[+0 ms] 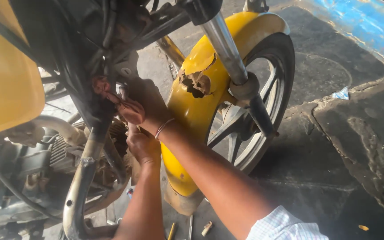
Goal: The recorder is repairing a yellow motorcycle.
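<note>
I watched both forearms reach up and inward behind the yellow front mudguard of the motorcycle. My right hand sat higher, wrist bent, fingers pinched together on a reddish part under the frame. My left hand lay just below it, against the engine; whether its fingers were curled or apart I could not tell.

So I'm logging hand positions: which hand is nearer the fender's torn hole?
Right. The right hand is beside the hole, up at the frame; the left hand sits lower, by the engine.
</note>
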